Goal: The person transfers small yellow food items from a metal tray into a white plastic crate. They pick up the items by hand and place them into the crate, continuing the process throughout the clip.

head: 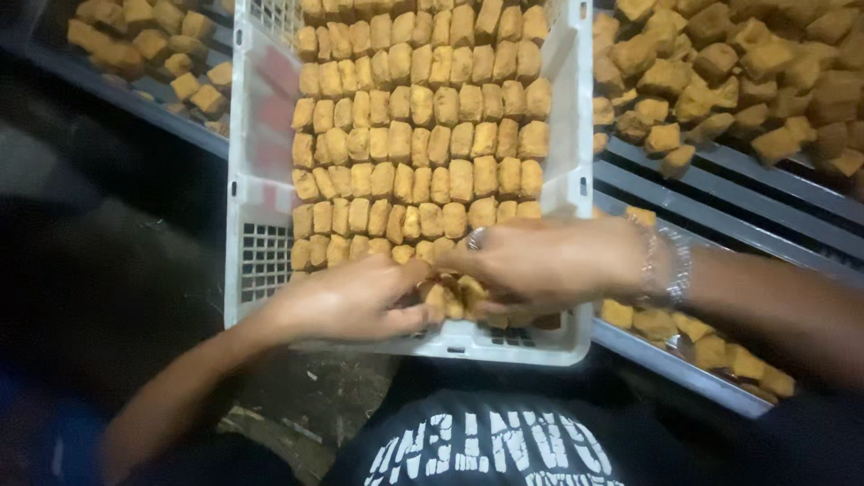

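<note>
A: Hands first. We see the left hand [346, 301] and the right hand [549, 261] meeting over the near end of a white plastic crate [261, 193], both pressed onto a small clump of fried tofu pieces [453, 297].

B: Agreed. Our left fingers curl around the clump from the left, thumb on top, so that hand is closed on the pieces. The right hand lies flatter, palm down, fingers bent over the same pieces and covering some of them. It wears a ring [475, 238] on one finger and a beaded bracelet [664, 265] at the wrist.

A: Where do the pieces sit?

B: At the near edge of the crate, just below the last full row. Beyond them we see neat rows of golden-brown tofu [423, 135] packed side by side, filling the crate almost to its far end. The left strip of the crate floor shows bare grid.

A: And around the crate?

B: It rests on grey slatted racks [720, 193]. On the right rack lies a loose heap of darker tofu chunks [720, 72], with a few more pieces [711, 346] under our right forearm. At the upper left, another loose pile [148, 49] lies on a rack. Below the crate we see a dark shirt with white lettering [486, 450]. How many pieces the hands hold, we cannot tell.
</note>
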